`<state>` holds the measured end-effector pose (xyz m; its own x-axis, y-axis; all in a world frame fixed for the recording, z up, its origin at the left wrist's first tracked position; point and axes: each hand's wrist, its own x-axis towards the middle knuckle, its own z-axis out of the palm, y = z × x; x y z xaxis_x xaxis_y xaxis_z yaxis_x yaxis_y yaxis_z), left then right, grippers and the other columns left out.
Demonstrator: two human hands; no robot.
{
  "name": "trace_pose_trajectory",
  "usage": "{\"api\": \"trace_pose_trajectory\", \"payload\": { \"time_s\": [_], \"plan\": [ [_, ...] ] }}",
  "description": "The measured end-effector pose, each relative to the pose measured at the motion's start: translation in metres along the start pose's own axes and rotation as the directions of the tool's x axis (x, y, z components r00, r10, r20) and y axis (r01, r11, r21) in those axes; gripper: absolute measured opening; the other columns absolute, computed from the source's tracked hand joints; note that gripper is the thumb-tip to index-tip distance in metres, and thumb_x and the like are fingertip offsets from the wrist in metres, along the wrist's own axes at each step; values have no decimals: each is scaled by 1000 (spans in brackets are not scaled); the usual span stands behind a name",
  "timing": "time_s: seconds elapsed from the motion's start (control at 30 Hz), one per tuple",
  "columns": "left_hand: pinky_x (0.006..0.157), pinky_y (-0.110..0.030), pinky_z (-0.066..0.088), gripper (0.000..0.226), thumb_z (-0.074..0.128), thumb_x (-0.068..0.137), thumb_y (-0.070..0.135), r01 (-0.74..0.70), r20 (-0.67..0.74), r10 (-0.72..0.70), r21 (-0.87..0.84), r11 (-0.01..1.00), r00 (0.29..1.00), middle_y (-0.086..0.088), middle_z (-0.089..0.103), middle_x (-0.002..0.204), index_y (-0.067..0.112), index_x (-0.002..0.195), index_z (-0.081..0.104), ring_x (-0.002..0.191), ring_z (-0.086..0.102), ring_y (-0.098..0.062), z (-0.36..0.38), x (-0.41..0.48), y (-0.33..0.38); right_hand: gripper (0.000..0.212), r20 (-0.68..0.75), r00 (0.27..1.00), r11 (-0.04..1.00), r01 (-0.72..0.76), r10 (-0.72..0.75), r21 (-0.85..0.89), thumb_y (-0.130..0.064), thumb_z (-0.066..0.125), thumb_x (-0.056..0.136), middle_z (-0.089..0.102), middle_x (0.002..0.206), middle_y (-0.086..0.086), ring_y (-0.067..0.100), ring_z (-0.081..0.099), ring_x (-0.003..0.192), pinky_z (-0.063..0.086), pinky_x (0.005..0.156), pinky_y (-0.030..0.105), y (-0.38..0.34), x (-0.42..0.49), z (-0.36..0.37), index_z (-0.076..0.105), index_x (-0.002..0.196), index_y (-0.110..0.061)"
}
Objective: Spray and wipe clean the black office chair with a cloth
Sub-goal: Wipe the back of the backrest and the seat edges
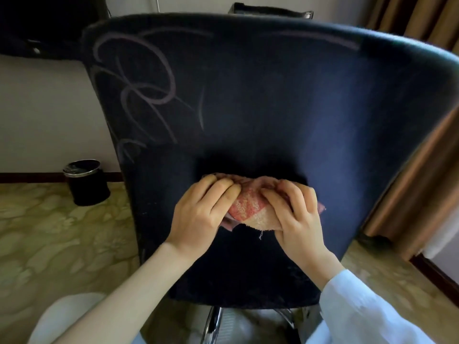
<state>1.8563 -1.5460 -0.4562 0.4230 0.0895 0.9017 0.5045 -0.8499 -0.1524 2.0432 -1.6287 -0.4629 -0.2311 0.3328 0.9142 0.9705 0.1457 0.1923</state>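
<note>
Pink terry cloth (250, 207) sits bunched between your hands against the black office chair (273, 108) backrest; your left hand (198, 214) and right hand (298, 217) both clutch it, fingers curled into its nubby folds. Pale curved streaks mark the fuzzy fabric upper left.

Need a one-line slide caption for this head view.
Left hand and right hand grip a pink cloth against the black chair, pale scribbles at its upper left.

no readable text, labels, brands, numbers or signs
</note>
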Motion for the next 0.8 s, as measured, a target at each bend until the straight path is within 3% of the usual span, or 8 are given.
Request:
{"api": "trace_pose_trajectory", "payload": {
  "time_s": [0.17,0.3,0.5,0.6,0.8],
  "plan": [
    [85,-35,53,27,78,80,14,-21,11,21,10,1000,1000,-5,69,105,6,106,71,104,57,-23,13,-26,3,56,80,994,997,-71,69,17,11,61,67,46,120,12,33,46,98,38,90,38,-8,-32,9,55,119,-9],
    [81,-35,54,28,76,79,5,-30,33,30,2,1000,999,-5,69,105,7,106,71,104,57,-22,19,-40,4,44,131,989,998,-62,60,9,10,60,72,47,119,13,34,47,96,40,86,37,-11,-42,10,64,114,-3],
    [78,-33,51,34,76,77,26,-99,81,99,1,995,992,-3,68,107,9,105,70,104,57,-20,7,-32,-1,31,159,985,998,61,-59,-5,5,49,85,46,116,13,28,46,92,41,81,32,-9,-24,-6,63,113,0],
    [77,-33,48,29,69,80,25,-87,5,87,44,995,996,-3,69,106,9,104,71,101,57,-20,-6,5,-2,42,85,993,996,86,-83,-29,9,56,77,44,114,13,28,44,90,40,78,32,1,9,-17,54,117,-5],
    [75,-34,47,17,57,94,9,-111,-248,151,170,979,957,-4,68,102,11,103,71,93,60,-23,-53,118,-5,33,-109,988,992,97,-106,-85,1,51,82,40,115,12,30,40,94,38,78,35,29,111,-66,65,111,3]
  ]
}}
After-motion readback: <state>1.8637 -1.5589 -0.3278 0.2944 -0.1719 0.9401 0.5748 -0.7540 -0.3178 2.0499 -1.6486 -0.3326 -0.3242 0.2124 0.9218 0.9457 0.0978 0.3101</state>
